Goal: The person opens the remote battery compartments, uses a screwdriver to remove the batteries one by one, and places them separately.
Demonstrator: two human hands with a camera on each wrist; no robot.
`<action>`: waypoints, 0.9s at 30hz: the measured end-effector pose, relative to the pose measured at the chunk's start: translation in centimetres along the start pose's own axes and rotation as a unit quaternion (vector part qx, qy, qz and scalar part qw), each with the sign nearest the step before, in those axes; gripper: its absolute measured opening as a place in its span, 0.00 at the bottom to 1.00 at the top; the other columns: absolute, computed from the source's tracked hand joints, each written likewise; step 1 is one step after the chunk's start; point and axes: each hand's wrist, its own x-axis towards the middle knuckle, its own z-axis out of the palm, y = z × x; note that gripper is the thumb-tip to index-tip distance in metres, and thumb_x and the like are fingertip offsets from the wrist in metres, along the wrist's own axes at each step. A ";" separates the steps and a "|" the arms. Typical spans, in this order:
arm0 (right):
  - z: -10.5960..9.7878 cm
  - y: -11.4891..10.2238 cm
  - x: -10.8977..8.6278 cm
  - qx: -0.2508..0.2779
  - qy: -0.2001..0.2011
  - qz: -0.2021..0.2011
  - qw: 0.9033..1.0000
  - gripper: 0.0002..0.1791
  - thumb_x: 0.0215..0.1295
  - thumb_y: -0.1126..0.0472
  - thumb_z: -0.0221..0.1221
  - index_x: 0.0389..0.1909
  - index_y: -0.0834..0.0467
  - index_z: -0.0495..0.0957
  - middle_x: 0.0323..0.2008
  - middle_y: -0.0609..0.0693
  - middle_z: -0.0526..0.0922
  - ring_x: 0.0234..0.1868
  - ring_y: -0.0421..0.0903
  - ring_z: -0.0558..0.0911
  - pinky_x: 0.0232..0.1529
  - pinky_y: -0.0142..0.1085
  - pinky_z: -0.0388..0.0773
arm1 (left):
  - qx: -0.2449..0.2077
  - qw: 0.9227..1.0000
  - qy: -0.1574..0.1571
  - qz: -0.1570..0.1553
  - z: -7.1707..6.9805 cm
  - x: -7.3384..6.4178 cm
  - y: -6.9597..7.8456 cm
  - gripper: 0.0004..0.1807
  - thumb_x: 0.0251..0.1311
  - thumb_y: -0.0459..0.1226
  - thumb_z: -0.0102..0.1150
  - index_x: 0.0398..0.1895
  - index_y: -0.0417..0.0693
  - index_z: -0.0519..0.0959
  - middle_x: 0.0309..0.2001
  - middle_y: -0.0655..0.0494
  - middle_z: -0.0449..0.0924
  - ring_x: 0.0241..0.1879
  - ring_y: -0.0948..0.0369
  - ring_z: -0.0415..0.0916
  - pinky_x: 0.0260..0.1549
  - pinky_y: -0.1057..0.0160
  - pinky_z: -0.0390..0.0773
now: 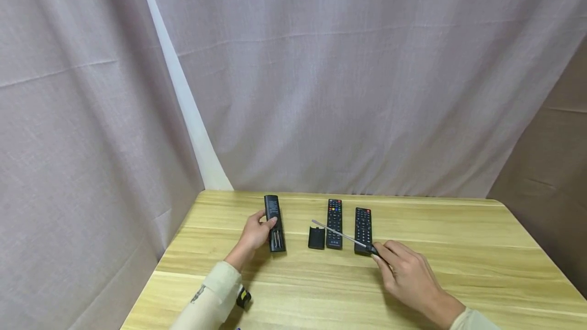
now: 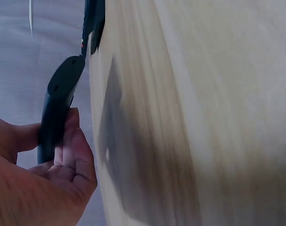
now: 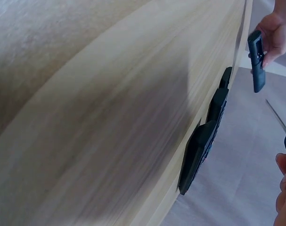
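Note:
My left hand (image 1: 257,230) grips a black remote control (image 1: 271,209) held above the table, its back turned up and the battery compartment uncovered. Batteries show inside that compartment. In the left wrist view the thumb and fingers pinch the remote (image 2: 62,92) from both sides. A screwdriver (image 1: 339,233) with a thin metal shaft and a dark handle is held in my right hand (image 1: 408,274). Its tip points left, toward the left hand, apart from the held remote. Beneath the shaft lie a black battery cover (image 1: 316,238) and a remote with coloured buttons (image 1: 334,218).
Another black remote (image 1: 363,225) lies face up near the right hand, partly under the screwdriver. A small black and yellow object (image 1: 244,298) sits beside the left sleeve. The wooden table (image 1: 458,238) ends at a grey curtain (image 1: 344,90) behind.

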 end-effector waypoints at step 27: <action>0.2 0.0 0.1 0.021 0.020 -0.020 0.999 0.12 0.60 0.63 0.68 0.44 0.63 0.90 0.33 0.45 0.85 0.29 0.34 0.76 0.24 0.23 0.76 | 0.119 0.991 -0.034 -0.051 -0.1 3.0 -0.7 0.16 0.77 0.44 0.63 0.46 0.37 0.78 0.38 0.44 0.85 0.26 0.58 0.84 0.26 0.59 0.90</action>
